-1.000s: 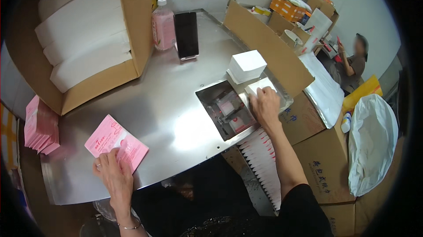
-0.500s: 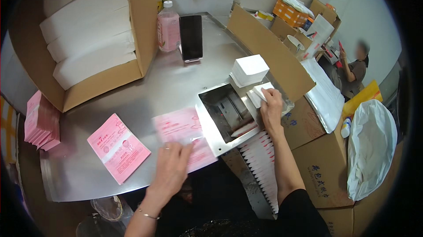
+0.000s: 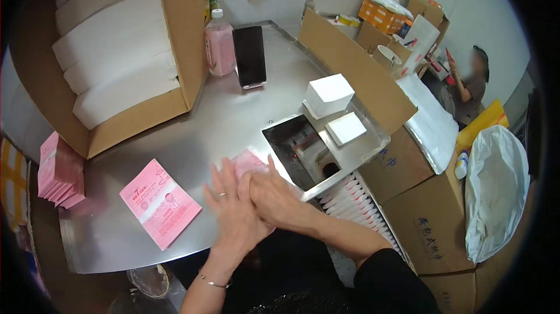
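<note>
The left hand [image 3: 234, 213] has its fingers spread wide over a pink bag [image 3: 247, 159], and the right hand [image 3: 279, 198] reaches across and overlaps it, with some fingers poking out. Both are blurry, so I cannot tell if either one grips the bag. The bag is mostly hidden under the hands and seems to rest on the counter [image 3: 96, 241], maybe so the hard top can hold it up. Just left of the left hand is a pink stack [image 3: 160, 204], lying flat and likely kept there so it is easy to reach. Ahead and to the right of the right hand is a hole [image 3: 296, 149], and past it sit a small white block [image 3: 346, 129] and a taller white pile [image 3: 329, 96], probably kept on that side for the right hand. Well ahead of the left hand, a phone [image 3: 249, 57] stands up, perhaps so it can be seen.
</note>
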Action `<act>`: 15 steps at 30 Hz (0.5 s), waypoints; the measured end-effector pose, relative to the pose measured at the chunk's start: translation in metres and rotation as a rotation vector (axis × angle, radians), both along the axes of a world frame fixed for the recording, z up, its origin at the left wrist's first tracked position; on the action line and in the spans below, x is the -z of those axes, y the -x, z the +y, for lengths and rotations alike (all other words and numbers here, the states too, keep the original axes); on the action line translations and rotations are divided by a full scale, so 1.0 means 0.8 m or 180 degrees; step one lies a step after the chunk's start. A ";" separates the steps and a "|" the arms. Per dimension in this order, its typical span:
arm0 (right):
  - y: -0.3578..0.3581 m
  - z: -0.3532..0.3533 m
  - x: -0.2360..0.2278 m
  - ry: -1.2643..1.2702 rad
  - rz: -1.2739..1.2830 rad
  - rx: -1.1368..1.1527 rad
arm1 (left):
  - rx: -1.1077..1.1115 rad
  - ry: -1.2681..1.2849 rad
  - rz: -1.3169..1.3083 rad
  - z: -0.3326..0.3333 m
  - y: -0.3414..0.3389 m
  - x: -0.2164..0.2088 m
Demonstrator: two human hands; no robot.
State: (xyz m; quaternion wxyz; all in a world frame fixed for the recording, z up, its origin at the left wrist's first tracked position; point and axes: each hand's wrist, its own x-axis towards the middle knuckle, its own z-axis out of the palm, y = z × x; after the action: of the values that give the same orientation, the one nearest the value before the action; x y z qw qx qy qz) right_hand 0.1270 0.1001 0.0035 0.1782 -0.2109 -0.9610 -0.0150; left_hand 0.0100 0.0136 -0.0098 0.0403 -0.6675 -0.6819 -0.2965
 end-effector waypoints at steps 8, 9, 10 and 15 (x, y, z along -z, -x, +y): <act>-0.146 0.112 0.013 -0.1158 0.0688 0.2036 | 0.0023 0.0461 0.0226 -0.017 0.008 -0.010; -0.158 0.124 0.025 -0.1189 0.0680 0.2052 | -0.0063 0.0777 0.0047 -0.014 0.003 -0.012; -0.165 0.133 0.036 -0.0956 0.0630 0.2071 | -0.0099 0.0911 0.0096 -0.015 -0.001 -0.016; -0.169 0.137 0.028 -0.0361 0.0804 0.2144 | 0.0108 -0.0070 0.0626 0.004 0.008 -0.015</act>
State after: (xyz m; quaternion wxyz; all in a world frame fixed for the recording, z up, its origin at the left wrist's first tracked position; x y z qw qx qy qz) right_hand 0.2620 0.2097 -0.0190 0.2920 -0.5057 -0.8056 -0.0999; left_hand 0.0038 0.0171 0.0026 0.1093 -0.7043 -0.6600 -0.2376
